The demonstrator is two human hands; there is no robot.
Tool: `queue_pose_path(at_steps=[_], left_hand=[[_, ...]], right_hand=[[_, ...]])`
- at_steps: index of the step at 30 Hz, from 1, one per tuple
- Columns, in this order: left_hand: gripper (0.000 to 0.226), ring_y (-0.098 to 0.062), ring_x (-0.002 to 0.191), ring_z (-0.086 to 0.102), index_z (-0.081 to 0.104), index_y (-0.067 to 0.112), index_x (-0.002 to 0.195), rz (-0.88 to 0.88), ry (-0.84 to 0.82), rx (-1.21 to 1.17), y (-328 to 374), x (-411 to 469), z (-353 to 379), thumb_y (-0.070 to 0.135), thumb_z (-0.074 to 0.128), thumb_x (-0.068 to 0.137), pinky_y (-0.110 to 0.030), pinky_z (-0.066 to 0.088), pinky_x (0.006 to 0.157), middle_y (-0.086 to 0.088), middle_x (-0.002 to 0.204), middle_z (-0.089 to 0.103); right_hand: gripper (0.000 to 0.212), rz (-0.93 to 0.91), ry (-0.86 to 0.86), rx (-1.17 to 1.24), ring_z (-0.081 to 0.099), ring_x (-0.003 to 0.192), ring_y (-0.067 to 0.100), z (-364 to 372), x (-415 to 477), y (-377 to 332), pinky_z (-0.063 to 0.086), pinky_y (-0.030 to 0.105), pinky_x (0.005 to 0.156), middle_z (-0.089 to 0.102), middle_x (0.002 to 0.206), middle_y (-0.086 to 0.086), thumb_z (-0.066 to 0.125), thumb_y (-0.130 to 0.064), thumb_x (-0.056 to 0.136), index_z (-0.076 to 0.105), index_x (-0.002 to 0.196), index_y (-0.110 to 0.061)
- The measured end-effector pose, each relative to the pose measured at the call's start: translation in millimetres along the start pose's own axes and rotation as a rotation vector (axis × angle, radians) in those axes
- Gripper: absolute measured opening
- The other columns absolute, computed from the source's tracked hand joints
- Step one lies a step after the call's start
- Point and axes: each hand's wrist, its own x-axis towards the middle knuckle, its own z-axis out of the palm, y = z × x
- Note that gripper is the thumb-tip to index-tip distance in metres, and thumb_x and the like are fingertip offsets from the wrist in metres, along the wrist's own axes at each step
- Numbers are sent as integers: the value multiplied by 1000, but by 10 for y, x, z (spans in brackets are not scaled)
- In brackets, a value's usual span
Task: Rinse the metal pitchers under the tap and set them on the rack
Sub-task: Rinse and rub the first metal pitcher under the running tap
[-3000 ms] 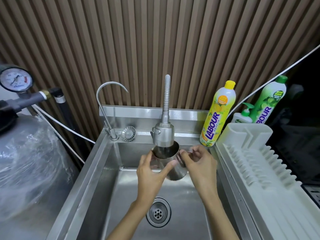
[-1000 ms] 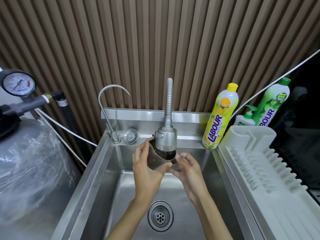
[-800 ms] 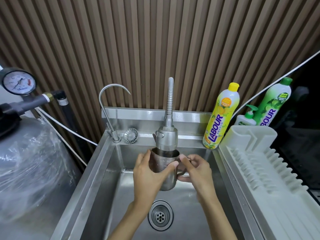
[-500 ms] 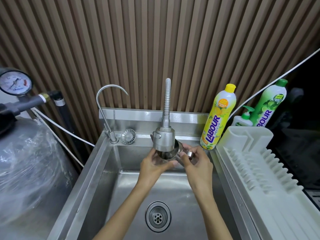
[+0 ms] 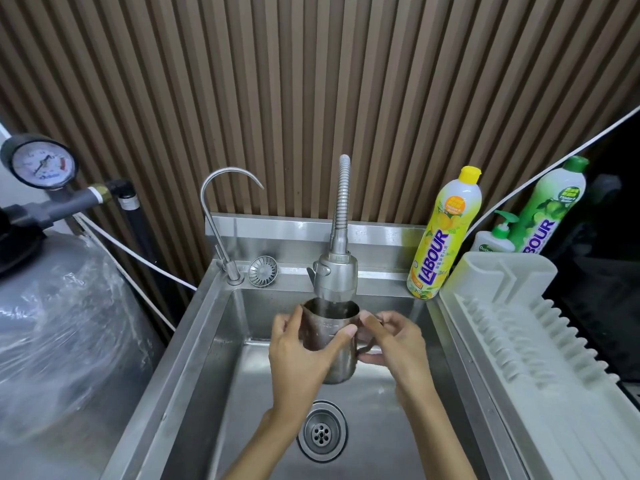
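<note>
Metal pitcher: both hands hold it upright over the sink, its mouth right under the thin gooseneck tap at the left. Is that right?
No. In the head view the metal pitcher sits under the spray head of the flexible-hose tap in the middle, not the thin gooseneck tap. The left hand and right hand do hold it upright over the sink.

Steel sink (image 5: 178, 344), drain (image 5: 322, 432) in its floor, strainer cap (image 5: 263, 270) and yellow soap bottle (image 5: 444, 237) upright on back ledge, white rack (image 5: 526, 344) beside right rim
</note>
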Motion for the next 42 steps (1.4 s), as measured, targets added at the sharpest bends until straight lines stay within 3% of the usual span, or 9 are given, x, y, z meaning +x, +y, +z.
queue_pose_path(at_steps=[5,9,12,16,22,28,33,37,42], left_hand=[[55,-9,79,69,66,29,88,-112,-174,-210,-103,15,108,65,75,48,-36,57,81,1,84,68],[70,-13,98,67,61,18,109,-103,-193,-401,1,99,179,43,83,48,-40,52,92,-2,105,69],[80,-6,115,57,52,27,122,7,-134,-370,30,192,148,26,84,49,-27,45,99,9,120,59],[88,7,108,48,47,28,128,110,-71,-182,95,183,37,21,86,50,-15,41,95,28,113,41],[73,-10,78,54,67,20,96,-9,-3,-58,40,33,-8,70,65,43,-6,39,74,14,79,41],[54,-8,86,69,68,25,93,-204,-254,-389,-42,-26,116,46,87,47,-12,50,78,-6,94,68],[55,-17,90,70,62,23,93,-205,-238,-470,27,167,228,12,91,47,-24,53,79,-7,99,72],[77,-3,92,62,59,22,115,-61,-117,-302,119,282,120,5,88,46,-4,43,77,6,107,63],[88,0,102,51,49,27,128,39,-23,-157,203,131,-11,15,89,51,-3,35,89,24,107,47]], right_hand=[[22,-271,187,-427,57,71,12,-16,-109,-189,43,25,67,61,73,-6,68,-21,82,50,69,-26],[14,-281,95,-68,62,82,-10,10,-23,-111,45,7,78,68,100,-12,61,-6,86,55,80,-17],[23,-139,-69,302,63,103,16,60,97,40,46,32,94,68,110,-1,55,-1,89,44,72,-12],[19,23,-238,538,65,81,25,95,131,175,56,35,85,62,89,19,53,-5,90,44,73,-7],[20,29,-62,66,66,63,16,-1,11,30,60,39,64,66,70,11,63,-20,87,57,77,-3],[18,-309,193,-496,63,79,21,-61,-127,-209,47,34,76,68,79,1,68,-22,81,52,72,-20],[19,-329,98,-90,60,83,-10,22,-15,-90,46,10,76,65,102,-14,57,-1,87,55,87,-20],[20,-112,-112,359,63,105,20,93,118,77,49,35,94,67,115,6,51,1,91,44,76,-10],[15,32,-226,462,66,73,21,80,75,154,58,39,80,65,77,13,56,-6,89,46,77,-7]])
